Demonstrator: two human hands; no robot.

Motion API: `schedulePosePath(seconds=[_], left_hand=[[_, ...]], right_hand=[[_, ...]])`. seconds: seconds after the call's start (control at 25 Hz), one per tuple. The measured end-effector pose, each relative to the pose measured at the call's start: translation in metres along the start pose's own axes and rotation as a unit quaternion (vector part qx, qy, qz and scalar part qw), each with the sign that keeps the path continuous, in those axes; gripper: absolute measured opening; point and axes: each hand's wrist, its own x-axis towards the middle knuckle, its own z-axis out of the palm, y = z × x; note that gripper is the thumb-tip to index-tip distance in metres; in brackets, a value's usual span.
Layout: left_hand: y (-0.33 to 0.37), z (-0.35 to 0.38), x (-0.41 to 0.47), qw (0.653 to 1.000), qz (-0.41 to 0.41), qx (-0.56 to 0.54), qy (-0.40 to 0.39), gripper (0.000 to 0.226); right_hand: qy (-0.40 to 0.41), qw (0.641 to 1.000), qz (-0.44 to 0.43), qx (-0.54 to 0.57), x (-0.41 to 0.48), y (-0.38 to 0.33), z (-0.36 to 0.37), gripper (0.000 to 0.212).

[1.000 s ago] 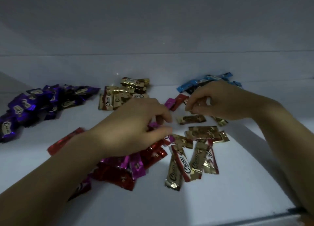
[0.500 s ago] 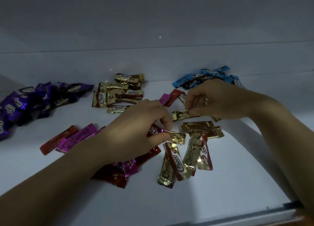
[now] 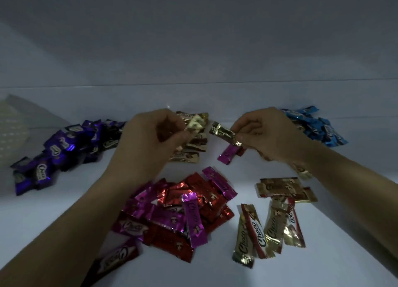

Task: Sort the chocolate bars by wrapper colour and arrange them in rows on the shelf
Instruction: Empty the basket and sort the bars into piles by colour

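Shop-like — a white shelf (image 3: 64, 222) heaped with wrapped chocolate bars (image 3: 172, 241).

The white shelf (image 3: 64, 222) bears a purple pile (image 3: 62, 148) far left, a gold pile (image 3: 195, 155) at the back, a blue pile (image 3: 318, 129) far right, a red-and-magenta heap (image 3: 183, 213) (colours jumbled together) in front, and loose gold bars (image 3: 274, 226) beside it.

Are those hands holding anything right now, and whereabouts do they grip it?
Yes. The left hand pinches a pale gold bar by its left end; the right hand pinches a darker gold bar by its right end.
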Motion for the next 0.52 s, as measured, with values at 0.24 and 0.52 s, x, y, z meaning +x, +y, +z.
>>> schedulePosePath(seconds=[0.24,0.52], left_hand=[[-0.053,-0.025,0.021,0.986,-0.112,0.100,0.074,0.010],[-0.058,-0.015,0.023,0.976,-0.100,0.186,0.054,0.022]], right_hand=[[0.025,1.000,-0.006,-0.016,0.067,-0.043,0.032,0.011],[0.063,0.992,-0.010,-0.109,0.092,-0.057,0.066,0.022]])
